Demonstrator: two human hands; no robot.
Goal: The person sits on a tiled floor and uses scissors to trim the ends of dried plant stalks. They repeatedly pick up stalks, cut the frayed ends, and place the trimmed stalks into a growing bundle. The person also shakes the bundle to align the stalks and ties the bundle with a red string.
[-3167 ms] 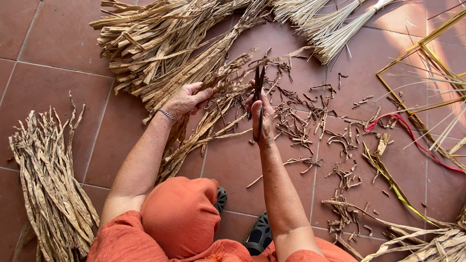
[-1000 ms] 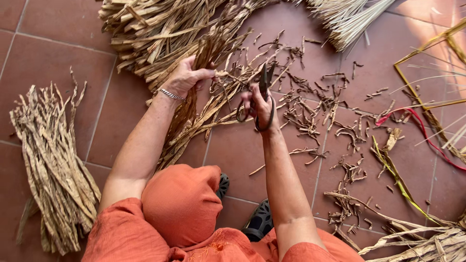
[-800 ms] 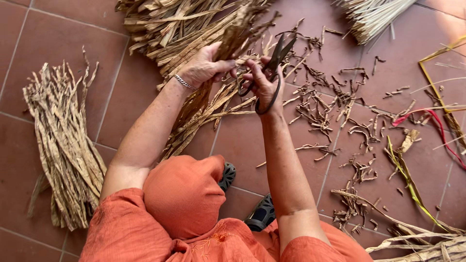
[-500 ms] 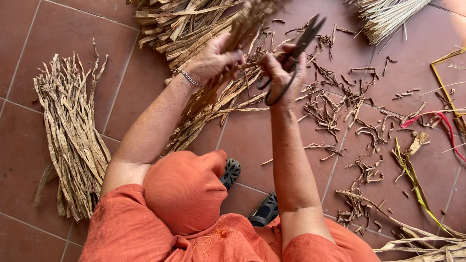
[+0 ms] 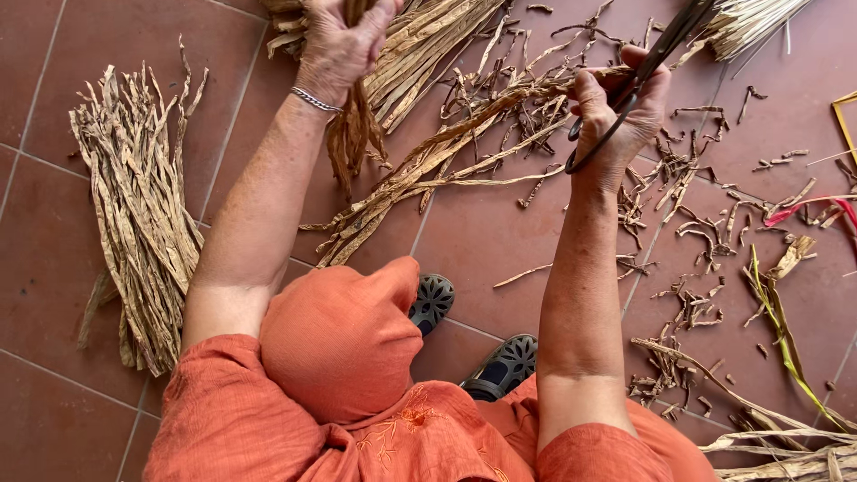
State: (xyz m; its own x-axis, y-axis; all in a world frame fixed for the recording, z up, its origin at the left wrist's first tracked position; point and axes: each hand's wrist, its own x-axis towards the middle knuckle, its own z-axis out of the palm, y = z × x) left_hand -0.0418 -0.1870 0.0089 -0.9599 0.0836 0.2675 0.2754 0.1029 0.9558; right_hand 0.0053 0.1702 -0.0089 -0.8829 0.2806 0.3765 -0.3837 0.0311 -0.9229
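My left hand [image 5: 344,45] is closed around a bunch of dried plant strips [image 5: 354,134] that hangs down from the fist; a silver bracelet sits on that wrist. My right hand [image 5: 616,112] grips dark scissors [image 5: 647,67], their blades pointing up and to the right. The two hands are raised above the tiled floor and apart from each other. A loose spread of dried strips [image 5: 428,170] lies on the floor between and below them.
A tidy bundle of dried strips [image 5: 143,205] lies at the left. A large heap of strips [image 5: 428,36] is at the top. Cut scraps [image 5: 678,223] litter the right side, with a red cord [image 5: 803,210] and green-yellow stalks [image 5: 781,321]. My dark sandals [image 5: 464,335] are below.
Both hands have risen from the floor. My left hand took up a bunch of strips and lifted it; my right hand lifted the scissors up and to the right.
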